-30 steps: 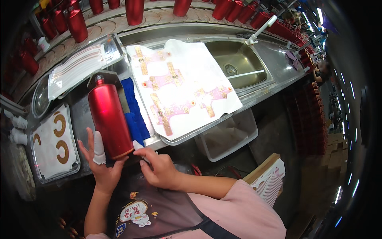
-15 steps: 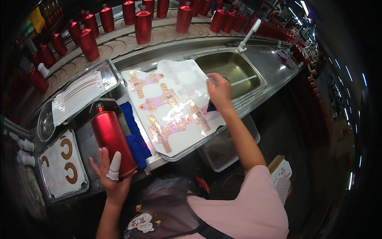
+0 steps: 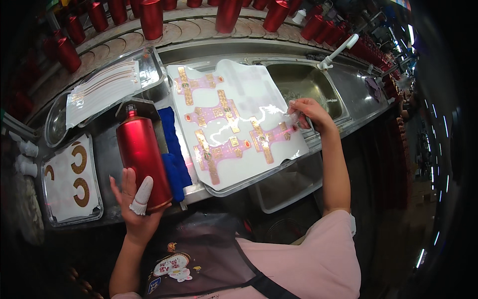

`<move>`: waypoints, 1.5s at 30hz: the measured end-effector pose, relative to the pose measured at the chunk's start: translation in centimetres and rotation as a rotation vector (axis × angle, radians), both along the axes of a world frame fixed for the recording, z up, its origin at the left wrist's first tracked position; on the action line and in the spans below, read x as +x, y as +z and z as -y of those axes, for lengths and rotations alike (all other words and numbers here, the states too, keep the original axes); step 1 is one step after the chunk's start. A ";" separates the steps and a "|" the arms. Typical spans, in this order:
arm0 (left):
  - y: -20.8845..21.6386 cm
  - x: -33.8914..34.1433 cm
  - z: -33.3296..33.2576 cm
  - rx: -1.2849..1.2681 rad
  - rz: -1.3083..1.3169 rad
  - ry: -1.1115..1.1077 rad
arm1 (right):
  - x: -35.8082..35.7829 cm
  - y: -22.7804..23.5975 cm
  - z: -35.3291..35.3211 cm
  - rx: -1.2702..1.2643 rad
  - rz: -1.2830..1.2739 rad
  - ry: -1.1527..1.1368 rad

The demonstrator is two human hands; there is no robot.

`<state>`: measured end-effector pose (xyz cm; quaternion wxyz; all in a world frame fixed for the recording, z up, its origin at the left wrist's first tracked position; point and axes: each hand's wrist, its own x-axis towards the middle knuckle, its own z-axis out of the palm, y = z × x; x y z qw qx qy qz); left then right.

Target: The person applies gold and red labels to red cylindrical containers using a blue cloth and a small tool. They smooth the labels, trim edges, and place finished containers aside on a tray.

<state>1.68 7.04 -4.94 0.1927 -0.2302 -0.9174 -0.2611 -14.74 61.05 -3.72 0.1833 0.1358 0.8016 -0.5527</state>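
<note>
A glossy red bottle [image 3: 142,154] lies neck-away in a metal holder [image 3: 158,110] at the left. Against its base rests my left hand [image 3: 137,207], palm up and fingers spread, its thumb partly behind the bottle. A white finger cot [image 3: 143,196] covers one finger. My right hand [image 3: 311,114] is pinched at the right edge of a wet white sheet [image 3: 249,84] bearing pink-and-gold decals [image 3: 224,112]. Its fingertips are beside the end of the rightmost decal. A small dark flat piece [image 3: 311,125] shows under these fingers, mostly hidden.
A blue cloth [image 3: 174,167] lies between bottle and sheet. Trays with striped strips [image 3: 102,94] and gold C-shaped decals [image 3: 79,159] are at the left. Behind the sheet is a sink [image 3: 326,92] with a white tap [image 3: 338,52]. Red bottles [image 3: 152,20] line a conveyor [image 3: 181,35] at the back.
My right hand has shifted right and down along the sheet's edge, and the dark piece beneath it shows less. The left hand stays at the bottle's base. The whole view has turned slightly.
</note>
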 end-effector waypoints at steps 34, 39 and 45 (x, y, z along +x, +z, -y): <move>0.4 -0.5 1.1 0.308 0.103 -0.007 | 7.6 14.1 20.9 0.295 -0.706 0.290; 3.7 -0.7 3.2 0.700 0.330 0.000 | 8.4 18.0 25.1 0.033 -0.701 0.478; 7.8 -1.6 2.1 0.607 0.124 -0.059 | 5.3 18.0 29.3 -0.222 -0.629 0.794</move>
